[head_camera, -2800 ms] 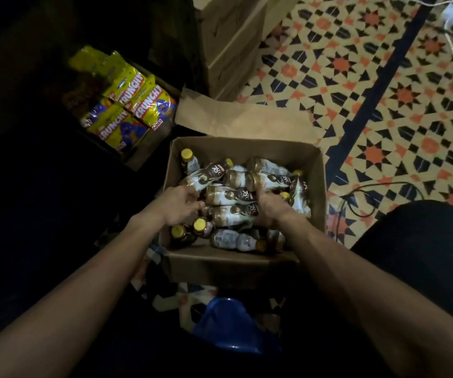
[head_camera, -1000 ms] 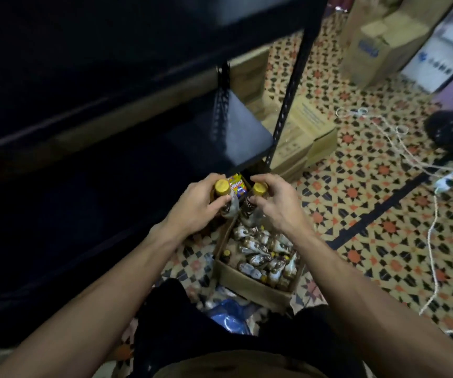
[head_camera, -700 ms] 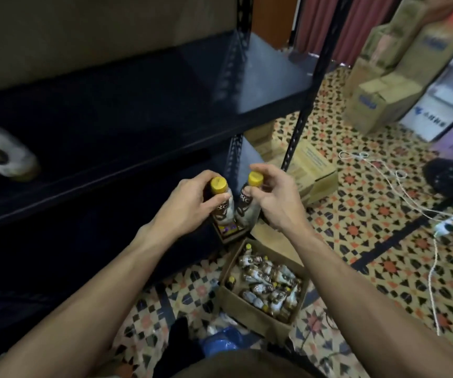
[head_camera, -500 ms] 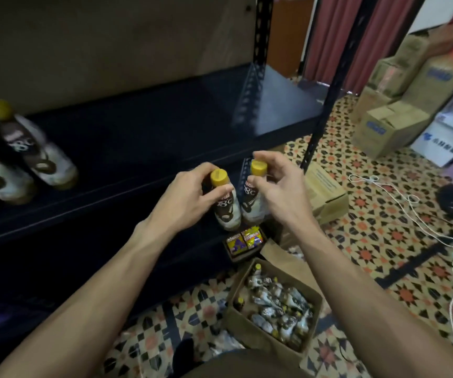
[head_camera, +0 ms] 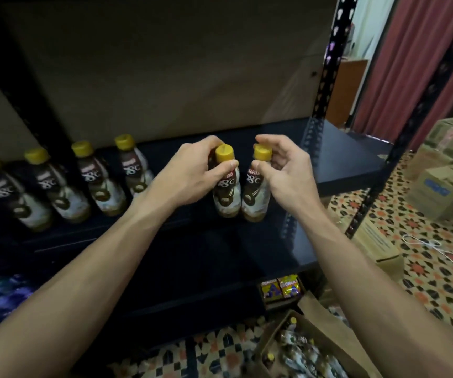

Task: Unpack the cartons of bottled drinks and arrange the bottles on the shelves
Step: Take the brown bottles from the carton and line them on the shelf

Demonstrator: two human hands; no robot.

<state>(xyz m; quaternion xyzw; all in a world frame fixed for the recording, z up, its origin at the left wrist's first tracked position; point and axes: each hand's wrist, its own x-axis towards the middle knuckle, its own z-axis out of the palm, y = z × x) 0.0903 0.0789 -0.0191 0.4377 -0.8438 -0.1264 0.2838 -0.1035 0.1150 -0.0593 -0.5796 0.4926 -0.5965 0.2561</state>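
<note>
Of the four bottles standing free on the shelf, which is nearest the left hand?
The rightmost bottle of the row, beside the left hand; the other three stand farther left along the shelf.

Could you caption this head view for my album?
Left hand and right hand hold two yellow-capped bottles upright on the dark shelf beside four others.

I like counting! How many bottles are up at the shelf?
6. On the shelf, left to right: first bottle, second bottle, third bottle, fourth bottle. The left hand holds the fifth bottle, the right hand the sixth bottle. More may hide leftward.
</note>
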